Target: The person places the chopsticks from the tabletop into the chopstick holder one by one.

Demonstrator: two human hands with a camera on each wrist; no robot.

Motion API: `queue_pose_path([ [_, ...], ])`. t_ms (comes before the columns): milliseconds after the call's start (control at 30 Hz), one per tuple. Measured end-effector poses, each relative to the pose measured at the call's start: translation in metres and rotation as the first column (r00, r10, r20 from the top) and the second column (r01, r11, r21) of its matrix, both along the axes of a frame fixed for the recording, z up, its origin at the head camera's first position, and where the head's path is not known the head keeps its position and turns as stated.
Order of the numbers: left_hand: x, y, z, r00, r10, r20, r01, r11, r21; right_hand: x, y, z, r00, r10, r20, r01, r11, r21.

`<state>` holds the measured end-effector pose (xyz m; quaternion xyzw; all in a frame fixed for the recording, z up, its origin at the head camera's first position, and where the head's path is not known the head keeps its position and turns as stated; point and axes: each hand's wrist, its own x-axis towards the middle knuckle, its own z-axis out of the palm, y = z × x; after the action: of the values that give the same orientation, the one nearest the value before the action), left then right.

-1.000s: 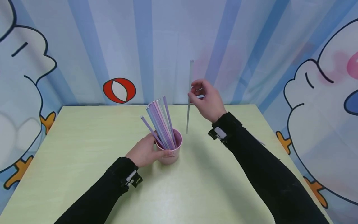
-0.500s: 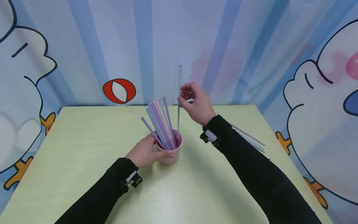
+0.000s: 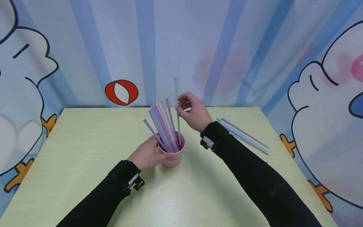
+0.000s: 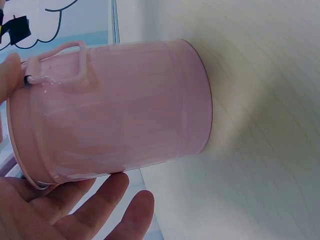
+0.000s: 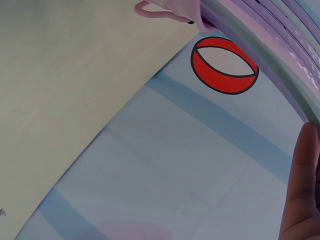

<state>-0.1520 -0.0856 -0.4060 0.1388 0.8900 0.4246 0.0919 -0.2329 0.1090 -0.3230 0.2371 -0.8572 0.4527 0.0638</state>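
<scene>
1. Change: your right hand (image 3: pixel 194 112) has come left and down. A second ago the pale straw (image 3: pixel 178 118) hung right of the cup (image 3: pixel 170 163); now its lower end is inside the mouth, deeper than half a second ago.
2. For the work: that straw looks partly in, not released. It stands near upright at the cup's right side, top end well above the straw bundle (image 3: pixel 163 126).
3. More of the loose straws (image 3: pixel 249 141) shows now that your sleeve (image 3: pixel 244 157) has shifted. They lie outside the cup, between the counter's (image 3: pixel 85 157) far edge and right edge.
4. Right hand: narrow pinch, thumb and fingertips on the pale straw, above the rim. The right wrist view shows one finger against a straw.
5. Left hand (image 3: pixel 148 154): holds the cup near its rim, thumb across the front, fingers on the other side. Grip looks unchanged.
6. Cup: upright, mid-counter, short of the far edge, well apart from both side edges.
</scene>
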Motion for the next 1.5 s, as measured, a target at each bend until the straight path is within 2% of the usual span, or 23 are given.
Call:
queue_pose_path([
  [400,-0.001,0.0,-0.001,1.0,-0.001,-0.003,0.001,1.0,0.009,0.0,-0.003,-0.014,1.0,0.001,0.019,-0.003,0.995,0.099],
  [1000,0.0,0.0,0.001,1.0,-0.019,0.004,0.019,0.999,0.028,-0.001,-0.002,-0.033,0.997,-0.015,0.078,0.001,0.985,0.17],
  [1267,0.001,-0.001,0.002,1.0,-0.016,-0.003,0.016,1.0,0.026,0.0,0.005,-0.036,0.997,-0.023,0.077,0.009,0.984,0.18],
  [1500,0.003,-0.001,0.001,1.0,-0.008,-0.005,0.009,1.0,0.021,0.001,0.02,-0.047,0.997,-0.035,0.072,0.021,0.981,0.191],
])
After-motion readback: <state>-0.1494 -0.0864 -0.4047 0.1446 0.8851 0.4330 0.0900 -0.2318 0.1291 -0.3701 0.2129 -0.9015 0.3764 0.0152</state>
